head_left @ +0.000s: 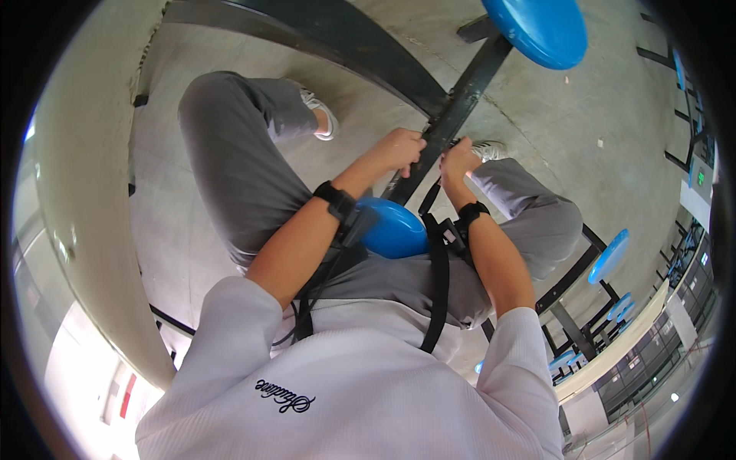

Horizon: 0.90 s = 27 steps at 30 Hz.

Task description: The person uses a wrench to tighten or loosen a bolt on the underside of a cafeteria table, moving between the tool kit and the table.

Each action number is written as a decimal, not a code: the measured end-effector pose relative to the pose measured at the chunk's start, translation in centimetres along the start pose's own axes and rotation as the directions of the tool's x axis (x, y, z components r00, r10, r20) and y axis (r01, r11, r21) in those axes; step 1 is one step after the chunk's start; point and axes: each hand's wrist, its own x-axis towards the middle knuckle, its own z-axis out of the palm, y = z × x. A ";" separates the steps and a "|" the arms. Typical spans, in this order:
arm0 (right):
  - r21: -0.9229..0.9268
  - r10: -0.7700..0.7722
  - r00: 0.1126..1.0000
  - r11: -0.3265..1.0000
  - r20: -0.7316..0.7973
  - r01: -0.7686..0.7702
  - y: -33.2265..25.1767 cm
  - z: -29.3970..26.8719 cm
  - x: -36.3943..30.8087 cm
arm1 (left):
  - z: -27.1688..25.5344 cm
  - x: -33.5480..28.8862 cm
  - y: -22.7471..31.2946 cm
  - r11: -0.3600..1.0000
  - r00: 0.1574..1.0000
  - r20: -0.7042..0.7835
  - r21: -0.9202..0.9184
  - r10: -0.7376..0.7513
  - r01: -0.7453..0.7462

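Note:
A black metal beam (463, 90) runs between my knees, linking the blue round seat (393, 228) under me to another blue seat (540, 31) farther off. My left hand (402, 151) is at the beam's left side, fingers curled in against its edge; whatever they grip is hidden. On the opposite side, my right hand (458, 161) is closed close to the beam, with a small dark bit showing at its fingertips. A slim black object (431, 198) slants below that hand; its kind and whether the hand holds it cannot be told.
A curved black support (345, 50) meets the beam from the upper left. The pale table edge (92, 192) curves along my left. More blue seats (609, 257) on black frames stand at the right. Black straps and wrist devices (349, 215) are on my forearms.

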 end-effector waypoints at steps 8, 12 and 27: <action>-0.235 0.044 0.995 0.972 0.090 -0.022 -6.0 2.0 -4.7 | -1.1 -8.0 4.8 0.729 0.974 0.216 -0.677 0.070 0.098; -0.202 0.081 0.985 0.978 0.150 -0.050 -7.0 1.5 -4.6 | 0.5 -11.8 7.5 0.603 0.940 0.283 -0.789 0.189 0.116; 0.026 0.178 0.880 0.977 0.441 -0.210 -9.1 0.3 -5.2 | 2.5 -17.9 9.3 0.304 0.876 0.016 -0.941 0.481 -0.150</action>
